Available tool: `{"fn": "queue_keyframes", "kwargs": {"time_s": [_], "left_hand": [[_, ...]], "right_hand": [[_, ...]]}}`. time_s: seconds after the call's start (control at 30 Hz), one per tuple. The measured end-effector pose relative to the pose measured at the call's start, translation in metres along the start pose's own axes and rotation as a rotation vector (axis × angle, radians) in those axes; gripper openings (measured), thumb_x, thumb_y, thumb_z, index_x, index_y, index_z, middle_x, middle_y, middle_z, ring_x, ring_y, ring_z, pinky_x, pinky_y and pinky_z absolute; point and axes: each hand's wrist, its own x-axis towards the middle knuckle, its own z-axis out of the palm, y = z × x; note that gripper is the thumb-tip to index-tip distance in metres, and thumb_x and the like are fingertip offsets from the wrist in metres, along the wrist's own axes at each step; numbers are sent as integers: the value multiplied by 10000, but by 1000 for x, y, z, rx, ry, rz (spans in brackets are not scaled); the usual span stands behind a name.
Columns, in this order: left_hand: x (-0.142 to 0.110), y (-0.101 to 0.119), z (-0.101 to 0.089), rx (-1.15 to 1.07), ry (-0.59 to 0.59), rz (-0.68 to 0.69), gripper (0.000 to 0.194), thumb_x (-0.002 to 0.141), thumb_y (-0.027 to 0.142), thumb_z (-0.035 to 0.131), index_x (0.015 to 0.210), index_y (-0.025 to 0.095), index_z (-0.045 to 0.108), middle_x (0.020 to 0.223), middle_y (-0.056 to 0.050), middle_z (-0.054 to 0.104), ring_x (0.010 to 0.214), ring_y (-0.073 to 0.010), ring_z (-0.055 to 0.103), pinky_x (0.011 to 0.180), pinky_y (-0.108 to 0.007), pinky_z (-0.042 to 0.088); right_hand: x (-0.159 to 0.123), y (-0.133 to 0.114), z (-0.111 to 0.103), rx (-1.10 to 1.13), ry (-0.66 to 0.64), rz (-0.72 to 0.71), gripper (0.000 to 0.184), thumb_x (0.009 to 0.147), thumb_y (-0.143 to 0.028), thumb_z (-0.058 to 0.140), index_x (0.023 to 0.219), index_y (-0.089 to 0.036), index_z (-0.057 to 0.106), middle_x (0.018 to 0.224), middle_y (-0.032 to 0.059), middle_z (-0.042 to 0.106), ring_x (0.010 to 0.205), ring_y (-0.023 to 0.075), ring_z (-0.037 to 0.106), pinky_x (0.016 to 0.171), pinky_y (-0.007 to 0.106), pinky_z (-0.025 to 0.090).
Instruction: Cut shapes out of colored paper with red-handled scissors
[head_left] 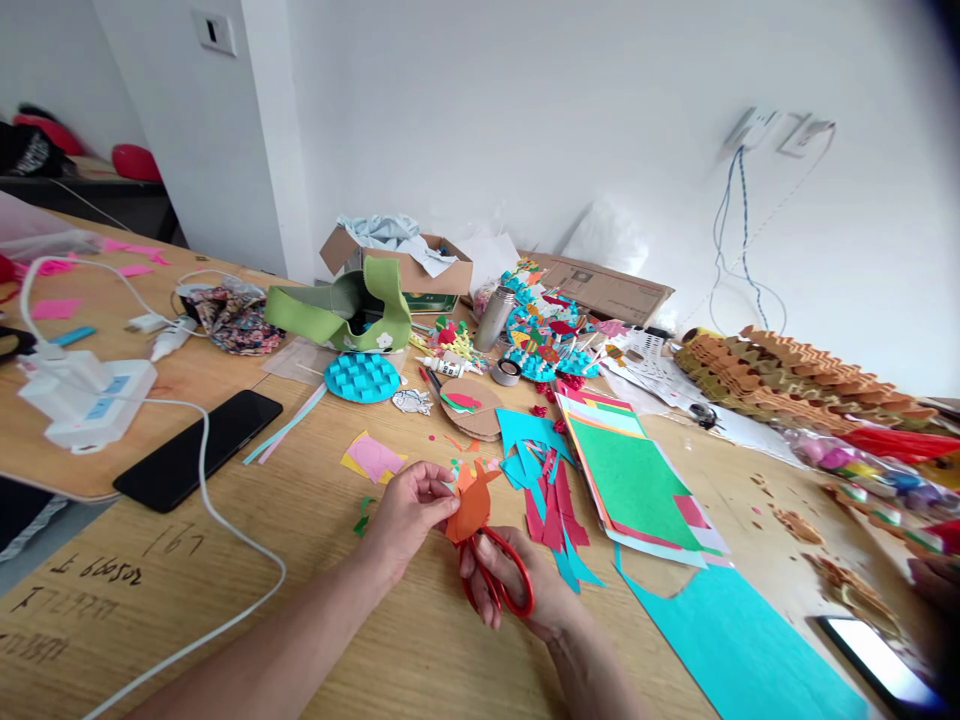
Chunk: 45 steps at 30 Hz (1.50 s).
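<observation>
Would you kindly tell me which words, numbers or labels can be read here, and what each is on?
Ink writing on the wooden table seems to read "167"; the longer lines beside it, the glue bottle label and the cardboard sheet's print are too blurred to read.

Bright soft light; hands (409,512) sharp; edges warped, corners prob. dim.
</observation>
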Motion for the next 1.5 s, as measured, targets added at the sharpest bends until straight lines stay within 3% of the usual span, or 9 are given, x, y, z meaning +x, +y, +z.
{"fn": "queue_keyframes", "kwargs": {"time_s": [1.5], "left_hand": [[-3, 3, 1, -17, 2, -17, 319, 543, 230, 766, 826, 151, 641, 669, 3, 644, 647, -156, 609, 578, -271, 500]], "right_hand": [[0, -1, 2, -45, 21, -15, 551, 866, -675, 544, 777, -133, 594, 410, -41, 532, 304, 66, 423, 360, 179, 294]]}}
